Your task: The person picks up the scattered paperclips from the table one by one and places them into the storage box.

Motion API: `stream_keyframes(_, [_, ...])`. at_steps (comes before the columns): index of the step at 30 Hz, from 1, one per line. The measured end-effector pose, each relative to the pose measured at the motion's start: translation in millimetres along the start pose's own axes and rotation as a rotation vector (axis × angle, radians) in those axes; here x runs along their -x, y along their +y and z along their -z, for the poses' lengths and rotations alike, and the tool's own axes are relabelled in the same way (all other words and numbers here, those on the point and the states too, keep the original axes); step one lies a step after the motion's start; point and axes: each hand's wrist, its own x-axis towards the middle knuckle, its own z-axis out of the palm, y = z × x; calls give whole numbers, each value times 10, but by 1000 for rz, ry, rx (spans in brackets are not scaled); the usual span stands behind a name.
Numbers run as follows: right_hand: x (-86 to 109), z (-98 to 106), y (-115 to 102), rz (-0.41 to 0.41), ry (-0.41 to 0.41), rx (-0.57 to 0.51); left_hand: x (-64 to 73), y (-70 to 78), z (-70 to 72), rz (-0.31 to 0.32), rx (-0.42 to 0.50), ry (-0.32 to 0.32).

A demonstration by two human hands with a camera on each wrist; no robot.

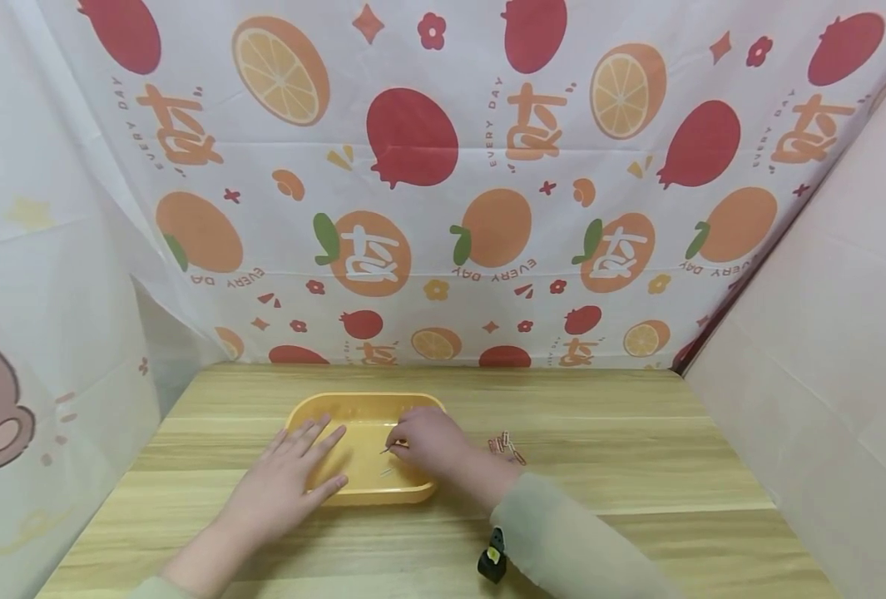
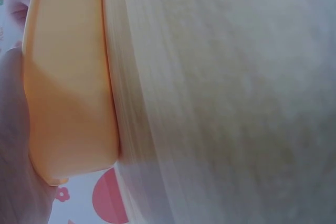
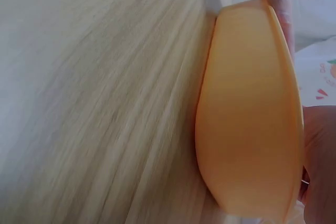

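A yellow-orange tray (image 1: 368, 497) stands on the table. My left hand (image 1: 281, 478), fingers spread and straight, rests over its left rim. In the left wrist view, part of that hand lies along the rim, beside the tray's outer wall (image 2: 71, 87). My right hand (image 1: 431, 441) reaches over the right side and pinches a thin silvery piece (image 1: 384, 451) just above the tray floor; its exact kind is too small to tell. Another thin pale piece (image 1: 387, 472) lies on the tray floor below. In the right wrist view, the right fingers are mostly hidden behind the tray wall (image 3: 247, 114).
A small pile of red and white paper clips (image 1: 506, 447) lies on the wooden table (image 1: 600, 466) to the right of the tray, close to the right forearm. A black device (image 1: 492, 564) hangs at the right sleeve. Fruit-printed cloth (image 1: 428, 208) closes off the back.
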Motion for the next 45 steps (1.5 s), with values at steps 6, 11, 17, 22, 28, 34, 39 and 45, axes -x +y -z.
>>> stream_keyframes(6, [-104,-47,-117,-39,-102,46,-7,-23,-11,2,5,-2])
stream_keyframes(11, [-148,-81,-172,-35,-140,122,-14,-37,-17,1,7,-1])
stream_keyframes(17, [-194,-118,-199,-38,-155,164,-18,-53,-21,-2,5,-3])
stream_keyframes(22, [-214,-123,-209,-41,-172,159,-24,-66,-36,-3,6,-1])
stream_keyframes(28, [-229,-134,-200,-57,-213,131,-28,-69,-35,-1,2,5])
stream_keyframes(34, [-219,-131,-179,-80,-223,73,-26,-59,-23,1,4,5])
stream_keyframes(39, [-203,-103,-175,-90,-206,42,-23,-59,-27,-2,2,9])
stream_keyframes(45, [-165,-39,-170,-85,-145,-26,-17,-59,-49,1,1,7])
